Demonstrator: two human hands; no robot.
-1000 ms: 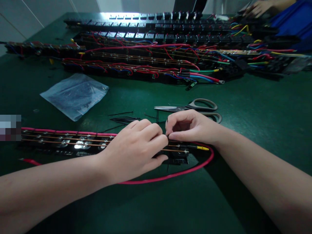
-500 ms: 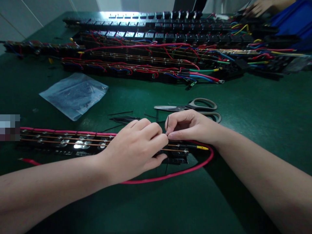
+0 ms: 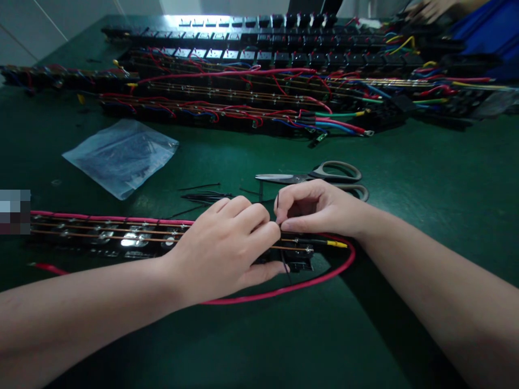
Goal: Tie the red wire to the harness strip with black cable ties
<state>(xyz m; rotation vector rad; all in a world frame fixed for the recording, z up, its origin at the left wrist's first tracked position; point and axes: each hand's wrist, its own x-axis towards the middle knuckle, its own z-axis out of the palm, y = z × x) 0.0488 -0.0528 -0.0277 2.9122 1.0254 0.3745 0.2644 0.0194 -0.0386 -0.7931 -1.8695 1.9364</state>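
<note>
- A thin black cable tie (image 3: pixel 279 209) stands up between my two hands, near the front edge of the desk (image 3: pixel 425 178) and a little left of its middle; its lower tail shows below the strip, by my left thumb.
- My right hand (image 3: pixel 318 208) is curled nearly closed, thumb and forefinger pinched on the tie just above the strip.
- My left hand (image 3: pixel 227 246) is bent loosely over the right end of the wired strip (image 3: pixel 121 235), fingertips meeting the right hand at the tie, thumb pressed along the strip's near side. Whether it actually grips the tie I cannot tell.
- The strip lies parallel to the front edge, running off toward the left edge, with copper bars along it.
- A red wire (image 3: pixel 284 289) follows the strip's far side, loops round its right end and comes back under my left wrist.
- A yellow-tipped lead (image 3: pixel 336 244) pokes out from the strip's right end, just below my right hand.
- Loose black ties (image 3: pixel 206 195) lie just behind my left hand.
- Scissors (image 3: pixel 320 175) lie closed just behind my right hand.
- A clear plastic bag (image 3: pixel 121 154) sits toward the left edge.
- More wired strips (image 3: pixel 251 81) are stacked along the far edge.
- Another person's hand (image 3: pixel 425 9) shows at the far right corner.
</note>
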